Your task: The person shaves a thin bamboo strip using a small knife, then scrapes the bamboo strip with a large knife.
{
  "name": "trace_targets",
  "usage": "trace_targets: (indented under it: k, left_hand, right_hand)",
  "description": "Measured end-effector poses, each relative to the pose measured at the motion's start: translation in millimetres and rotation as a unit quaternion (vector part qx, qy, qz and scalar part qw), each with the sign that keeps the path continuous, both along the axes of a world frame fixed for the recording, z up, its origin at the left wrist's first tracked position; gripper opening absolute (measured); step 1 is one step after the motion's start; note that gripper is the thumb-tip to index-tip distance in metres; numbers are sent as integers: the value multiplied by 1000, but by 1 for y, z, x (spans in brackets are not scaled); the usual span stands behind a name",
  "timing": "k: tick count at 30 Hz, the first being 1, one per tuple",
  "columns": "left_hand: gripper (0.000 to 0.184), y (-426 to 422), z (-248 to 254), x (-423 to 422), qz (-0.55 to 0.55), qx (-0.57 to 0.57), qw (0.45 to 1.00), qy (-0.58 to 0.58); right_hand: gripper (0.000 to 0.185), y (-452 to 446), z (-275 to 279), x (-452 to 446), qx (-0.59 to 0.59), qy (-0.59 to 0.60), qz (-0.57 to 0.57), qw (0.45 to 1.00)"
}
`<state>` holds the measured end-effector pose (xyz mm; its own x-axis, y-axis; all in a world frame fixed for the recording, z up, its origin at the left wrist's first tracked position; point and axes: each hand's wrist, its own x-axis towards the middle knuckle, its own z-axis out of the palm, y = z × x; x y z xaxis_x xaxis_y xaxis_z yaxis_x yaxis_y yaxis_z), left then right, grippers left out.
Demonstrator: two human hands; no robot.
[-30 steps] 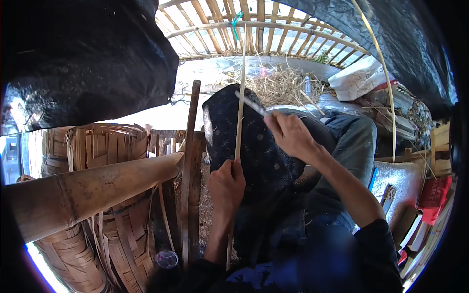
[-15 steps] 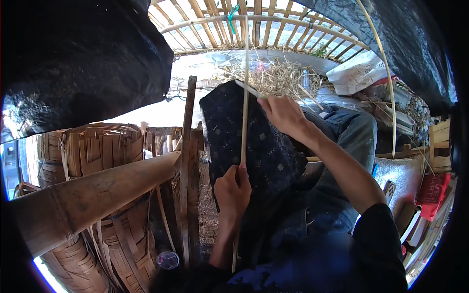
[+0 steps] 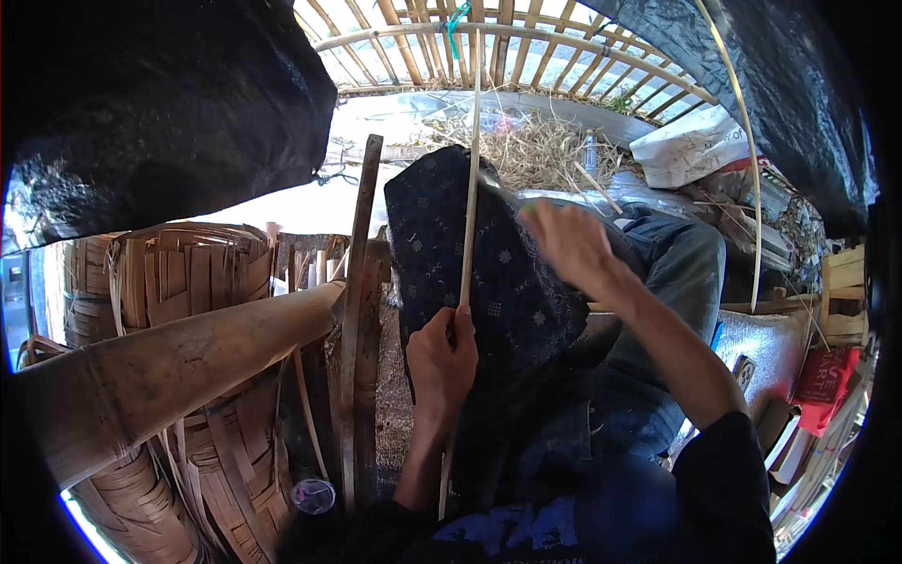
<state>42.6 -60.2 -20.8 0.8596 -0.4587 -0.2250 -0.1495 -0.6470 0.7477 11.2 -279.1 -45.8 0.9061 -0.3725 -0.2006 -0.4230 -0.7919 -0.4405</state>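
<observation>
My left hand (image 3: 442, 357) is closed round a long thin bamboo strip (image 3: 469, 226), thumb on top. The strip runs upright away from me over a dark patterned cloth (image 3: 507, 282) draped over my leg, and its lower end passes beneath my left forearm. To the right of the strip, my right hand (image 3: 571, 246) is closed on a knife (image 3: 498, 183), smeared by motion. A bit of green shows at the fingers, and the pale blade points up and left towards the strip. Whether the blade touches it I cannot tell.
A thick bamboo pole (image 3: 188, 362) juts in from the left, beside an upright wooden slat (image 3: 359, 282) and woven bamboo baskets (image 3: 188, 282). Shavings (image 3: 536, 146) lie ahead, before a slatted bamboo fence (image 3: 526, 52). Black plastic sheeting (image 3: 160, 122) hangs at upper left.
My right hand with the knife has moved right and slightly down, away from the strip. My left hand stays closed on the strip, shifted only slightly left and up.
</observation>
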Motion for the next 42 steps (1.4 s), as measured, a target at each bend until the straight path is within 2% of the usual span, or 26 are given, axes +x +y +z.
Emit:
trace_targets:
  k: [1,2,4,5,6,7,8,9,10,12,13,16,26,28,32,34,36,38,39,40,42]
  left_hand:
    - [39,1,2,2,4,-20,1000,19]
    - [39,1,6,6,6,-23,1000,16]
    - [41,5,15,11,73,-71,976,193]
    - [41,9,14,15,79,-70,976,191]
    - [40,12,9,21,85,-109,964,226]
    - [40,13,6,24,90,-148,950,261]
    - [40,12,4,26,94,-150,950,259]
    - [40,12,2,26,88,-155,949,258]
    - [40,12,0,26,83,-159,949,259]
    - [40,12,-3,24,87,-166,946,263]
    - [40,12,-4,24,87,-176,944,267]
    - [40,11,-5,24,83,-187,941,270]
    - [40,12,-18,9,120,-224,920,298]
    - [39,11,-19,2,129,-238,913,303]
    - [40,11,-15,1,122,-244,914,299]
    - [41,11,-16,3,98,-233,928,273]
    - [41,9,-8,3,88,-214,937,261]
    - [41,8,-4,4,80,-190,946,251]
    - [39,6,-4,4,68,-134,970,192]
    - [37,5,-5,2,55,-77,986,133]
    - [35,0,5,4,50,-50,990,120]
  right_hand:
    - [34,-8,-1,6,-1,36,-81,996]
    - [34,-10,-5,5,-4,32,-79,996]
    - [37,-5,-15,-1,-12,-249,-5,968]
    - [38,0,-17,-7,-54,-335,76,937]
    - [38,3,-9,-7,-53,-337,81,937]
    - [38,5,3,-6,273,-165,-64,946]
    - [37,10,12,-5,555,37,-200,806]
    - [36,21,15,-5,294,-85,-109,946]
    - [36,26,22,-6,296,-83,-106,946]
    - [38,33,36,-9,217,-75,39,972]
    - [39,37,31,-12,181,-108,79,974]
    - [38,43,29,-13,132,-92,135,978]
    - [36,46,16,-3,89,-82,168,978]
    - [37,48,13,1,64,-53,128,988]
    - [44,36,-1,15,52,-78,139,986]
    - [45,30,3,28,-20,-45,108,993]
    - [41,12,-5,37,-48,-79,99,991]
    - [37,2,-5,36,-47,-185,47,980]
    - [33,4,3,32,12,-215,36,976]
    - [33,10,15,24,13,-210,38,977]
    - [33,21,38,6,122,-96,40,987]
